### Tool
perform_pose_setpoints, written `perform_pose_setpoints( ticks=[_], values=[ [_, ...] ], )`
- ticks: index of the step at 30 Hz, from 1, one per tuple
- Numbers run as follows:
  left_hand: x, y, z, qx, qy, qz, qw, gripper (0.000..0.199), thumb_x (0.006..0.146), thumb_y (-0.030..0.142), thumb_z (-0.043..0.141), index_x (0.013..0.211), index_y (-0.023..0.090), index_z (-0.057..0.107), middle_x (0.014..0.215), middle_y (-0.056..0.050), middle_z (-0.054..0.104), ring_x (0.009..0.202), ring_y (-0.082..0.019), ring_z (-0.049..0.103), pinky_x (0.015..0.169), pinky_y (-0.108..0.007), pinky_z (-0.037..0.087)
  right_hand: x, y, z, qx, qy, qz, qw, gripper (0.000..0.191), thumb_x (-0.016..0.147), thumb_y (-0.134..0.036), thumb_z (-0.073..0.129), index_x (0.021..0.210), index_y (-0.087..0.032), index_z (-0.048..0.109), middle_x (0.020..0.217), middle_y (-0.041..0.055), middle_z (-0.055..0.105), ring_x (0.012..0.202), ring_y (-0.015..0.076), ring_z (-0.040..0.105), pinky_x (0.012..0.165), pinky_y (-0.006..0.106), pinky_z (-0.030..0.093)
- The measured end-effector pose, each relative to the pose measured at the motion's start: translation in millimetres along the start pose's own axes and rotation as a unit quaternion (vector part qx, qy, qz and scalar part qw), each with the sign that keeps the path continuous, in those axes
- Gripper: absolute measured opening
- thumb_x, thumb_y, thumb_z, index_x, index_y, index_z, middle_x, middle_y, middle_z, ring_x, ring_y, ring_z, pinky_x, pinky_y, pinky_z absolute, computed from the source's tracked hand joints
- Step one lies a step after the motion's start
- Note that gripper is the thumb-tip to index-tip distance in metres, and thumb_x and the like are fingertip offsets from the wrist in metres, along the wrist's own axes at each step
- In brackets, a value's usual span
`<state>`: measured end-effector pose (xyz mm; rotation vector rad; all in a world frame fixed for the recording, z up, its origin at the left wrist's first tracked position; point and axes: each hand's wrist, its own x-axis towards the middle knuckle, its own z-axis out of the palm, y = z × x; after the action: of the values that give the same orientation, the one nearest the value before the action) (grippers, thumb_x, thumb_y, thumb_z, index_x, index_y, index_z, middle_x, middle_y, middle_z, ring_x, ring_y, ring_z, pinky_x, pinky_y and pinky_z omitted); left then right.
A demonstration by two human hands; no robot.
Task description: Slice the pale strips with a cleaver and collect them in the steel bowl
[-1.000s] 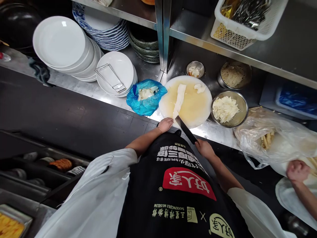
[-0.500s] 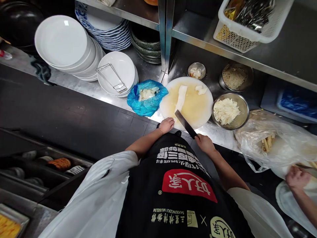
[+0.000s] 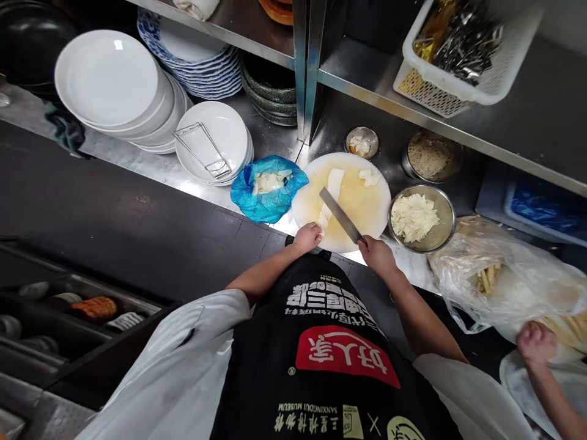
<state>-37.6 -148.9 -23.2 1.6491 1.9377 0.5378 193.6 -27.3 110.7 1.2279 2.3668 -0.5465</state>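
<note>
My right hand [image 3: 376,253] grips the handle of a cleaver [image 3: 340,212], whose blade slants up and left over the round white cutting board [image 3: 373,229]. Under and beyond the blade lies a long, pale, flat strip of food [image 3: 335,181]. A smaller pale piece [image 3: 324,216] is between the blade and my left hand [image 3: 307,236]. My left fingers are bent and pressed together at the board's near left edge; what is under the fingertips is mostly hidden. A crumpled pale scrap [image 3: 369,177] rests at the board's far right.
Left of the board is a blue plastic bag [image 3: 268,205] with pale pieces inside. A steel bowl [image 3: 443,227] of pale slices stands to the right, near a clear bag [image 3: 518,263]. Stacked white plates [image 3: 107,76] are at left. Another person's hand [image 3: 537,342] is at lower right.
The cleaver has moved farther up along the strip, and a smaller piece now shows between blade and left hand. The view has shifted slightly, so the board sits lower.
</note>
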Motion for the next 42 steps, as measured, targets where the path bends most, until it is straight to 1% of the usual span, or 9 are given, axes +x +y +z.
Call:
perform_pose_setpoints(
  ticks=[3,8,14,20,25,30,34,37,42],
  values=[
    [6,1,-3.2,-0.046,0.023,-0.045,0.998,0.016,0.09,0.02,0.056,0.1,0.017,0.069,0.103,-0.008,0.065,0.102,-0.021,0.061,0.093,-0.033,0.051,15,-8,0,0.017,0.029,0.002,0.999,0.041,0.106,-0.036,0.031,0.117,-0.011,0.063,0.095,0.0155,0.073,0.085,0.025,0.067,0.071,0.029,0.039],
    [18,1,-9.5,-0.09,0.034,-0.091,0.991,0.016,0.092,0.024,0.056,0.1,0.019,0.069,0.102,-0.006,0.065,0.093,-0.019,0.063,0.085,-0.03,0.051,30,3,-6,0.0,-0.067,0.006,0.998,0.03,0.102,-0.03,0.041,0.102,-0.013,0.066,0.095,0.0158,0.073,0.086,0.0251,0.067,0.07,0.028,0.038],
    [25,-1,-9.1,-0.093,0.03,-0.121,0.988,0.02,0.094,0.027,0.056,0.106,0.019,0.069,0.105,-0.005,0.067,0.09,-0.018,0.064,0.082,-0.029,0.051,45,5,-29,0.017,0.061,0.002,0.998,0.042,0.105,-0.038,0.031,0.119,-0.013,0.062,0.092,0.015,0.072,0.085,0.0266,0.066,0.072,0.029,0.038],
    [25,-1,-13.2,-0.084,0.016,-0.118,0.989,0.019,0.095,0.029,0.054,0.101,0.019,0.068,0.101,-0.005,0.067,0.09,-0.018,0.064,0.08,-0.029,0.051,65,14,-33,-0.006,-0.063,0.021,0.998,0.031,0.101,-0.029,0.041,0.106,-0.014,0.068,0.097,0.0153,0.073,0.087,0.0255,0.066,0.073,0.029,0.039],
    [23,-3,-13.9,-0.099,0.024,-0.106,0.989,0.018,0.096,0.028,0.053,0.098,0.019,0.067,0.103,-0.006,0.067,0.09,-0.017,0.064,0.083,-0.028,0.051,75,16,-41,0.006,0.05,0.013,0.999,0.042,0.105,-0.037,0.034,0.118,-0.012,0.064,0.098,0.0161,0.073,0.087,0.0263,0.066,0.075,0.03,0.039],
    [23,-5,-19.4,-0.123,0.019,-0.099,0.987,0.017,0.095,0.028,0.053,0.093,0.018,0.066,0.097,-0.005,0.065,0.086,-0.017,0.062,0.081,-0.028,0.051,94,22,-47,0.0,-0.051,0.02,0.999,0.031,0.1,-0.028,0.043,0.106,-0.013,0.069,0.099,0.0162,0.073,0.088,0.0245,0.066,0.074,0.028,0.04],
    [23,-6,-20.3,-0.15,0.035,-0.105,0.983,0.013,0.093,0.027,0.055,0.09,0.018,0.065,0.094,-0.005,0.064,0.083,-0.016,0.061,0.079,-0.029,0.051,98,34,-65,-0.006,0.041,-0.001,0.999,0.036,0.102,-0.038,0.041,0.105,-0.016,0.07,0.095,0.0135,0.073,0.086,0.0253,0.066,0.074,0.029,0.041],
    [20,-6,-18.2,-0.166,0.049,-0.105,0.979,0.012,0.092,0.027,0.056,0.09,0.018,0.064,0.093,-0.004,0.064,0.082,-0.016,0.06,0.077,-0.029,0.05,115,24,-69,0.015,0.095,-0.003,0.995,0.044,0.104,-0.041,0.035,0.117,-0.014,0.066,0.097,0.0153,0.073,0.089,0.0268,0.066,0.077,0.03,0.042],
    [28,-6,-28.2,-0.157,0.063,-0.106,0.98,0.01,0.091,0.026,0.056,0.086,0.019,0.062,0.086,-0.002,0.063,0.076,-0.015,0.059,0.074,-0.028,0.05,133,22,-57,0.008,-0.031,0.026,0.999,0.033,0.1,-0.031,0.043,0.11,-0.013,0.069,0.104,0.0183,0.072,0.094,0.0263,0.067,0.08,0.03,0.043]
  ],
)
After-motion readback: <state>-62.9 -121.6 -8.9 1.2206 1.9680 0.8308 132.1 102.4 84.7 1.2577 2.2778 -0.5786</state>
